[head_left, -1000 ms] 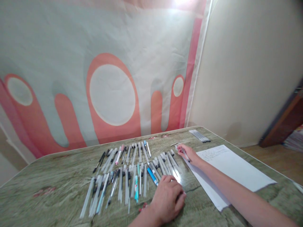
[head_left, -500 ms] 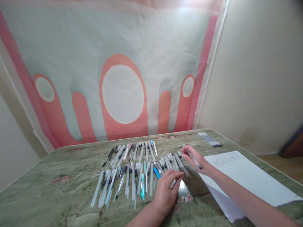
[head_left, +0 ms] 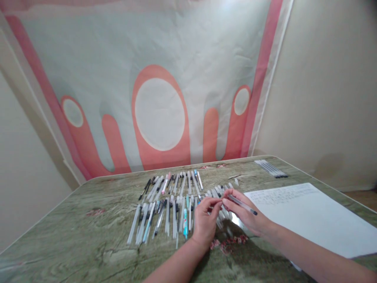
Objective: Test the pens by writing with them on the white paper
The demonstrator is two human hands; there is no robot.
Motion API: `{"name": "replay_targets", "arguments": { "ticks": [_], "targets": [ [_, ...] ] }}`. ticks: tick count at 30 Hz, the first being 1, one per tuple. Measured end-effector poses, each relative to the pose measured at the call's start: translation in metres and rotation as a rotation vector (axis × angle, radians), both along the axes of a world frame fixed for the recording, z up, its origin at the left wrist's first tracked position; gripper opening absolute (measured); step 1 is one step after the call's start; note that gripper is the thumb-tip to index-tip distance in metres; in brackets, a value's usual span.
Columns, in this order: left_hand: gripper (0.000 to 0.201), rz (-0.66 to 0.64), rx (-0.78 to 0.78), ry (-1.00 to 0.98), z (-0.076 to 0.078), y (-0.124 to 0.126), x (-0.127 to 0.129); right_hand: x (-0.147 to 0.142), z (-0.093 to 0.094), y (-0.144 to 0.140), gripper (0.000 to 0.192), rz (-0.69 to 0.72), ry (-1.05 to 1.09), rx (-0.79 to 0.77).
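Observation:
My right hand (head_left: 244,210) grips a clear-barrelled pen (head_left: 242,204) whose dark end points toward my wrist. Close against its fingertips, my left hand (head_left: 207,220) is closed in a pinch; whatever lies between its fingers is hidden. The two hands meet over the middle of the table, partly covering a group of pens (head_left: 219,190) behind them. To the left, a front row of pens (head_left: 167,218) lies side by side, mostly clear or whitish with dark parts, and among them is a turquoise pen (head_left: 185,223).
A back row of pens (head_left: 156,189) lies farther off. A small pale piece (head_left: 236,182) sits beyond my right hand. Several pens (head_left: 270,169) lie lined up at the far right, behind a sheet of paper with writing (head_left: 306,220). A printed cloth (head_left: 165,39) hangs behind the table.
My right hand has come left and nearer with the pen, until its fingertips meet my left hand's. The left hand has risen slightly. The camera view has shifted a little.

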State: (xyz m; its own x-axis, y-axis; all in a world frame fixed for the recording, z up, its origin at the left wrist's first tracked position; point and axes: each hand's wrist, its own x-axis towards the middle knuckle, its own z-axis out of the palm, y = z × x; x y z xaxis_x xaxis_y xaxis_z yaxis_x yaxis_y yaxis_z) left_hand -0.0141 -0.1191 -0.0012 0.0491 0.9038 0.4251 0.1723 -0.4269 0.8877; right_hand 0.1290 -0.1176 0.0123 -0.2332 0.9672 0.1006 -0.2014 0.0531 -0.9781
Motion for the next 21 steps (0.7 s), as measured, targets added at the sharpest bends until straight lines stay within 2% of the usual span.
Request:
{"name": "replay_targets", "arguments": {
  "ticks": [5, 9, 12, 15, 18, 21],
  "targets": [
    [0.016, 0.047, 0.108, 0.120, 0.004, -0.002, -0.003, -0.004, -0.005, -0.003, 0.028, -0.103, 0.088, -0.128],
    [0.015, 0.060, 0.120, 0.138, 0.005, -0.004, -0.003, -0.007, -0.008, -0.003, 0.028, -0.161, 0.057, -0.111],
    [0.017, 0.044, 0.046, 0.073, 0.005, -0.002, -0.003, -0.007, -0.008, -0.003, 0.026, -0.170, 0.009, -0.065],
    [0.021, -0.029, -0.170, -0.191, 0.004, 0.001, 0.000, -0.006, -0.003, -0.004, 0.029, -0.184, -0.065, 0.018],
    [0.023, -0.211, -0.412, -0.581, 0.004, 0.002, 0.005, -0.001, 0.006, -0.006, 0.039, -0.211, -0.184, 0.129],
    [0.019, -0.365, -0.587, -0.865, 0.004, 0.001, 0.008, 0.005, 0.011, -0.008, 0.036, -0.229, -0.340, 0.302]
  ]
}}
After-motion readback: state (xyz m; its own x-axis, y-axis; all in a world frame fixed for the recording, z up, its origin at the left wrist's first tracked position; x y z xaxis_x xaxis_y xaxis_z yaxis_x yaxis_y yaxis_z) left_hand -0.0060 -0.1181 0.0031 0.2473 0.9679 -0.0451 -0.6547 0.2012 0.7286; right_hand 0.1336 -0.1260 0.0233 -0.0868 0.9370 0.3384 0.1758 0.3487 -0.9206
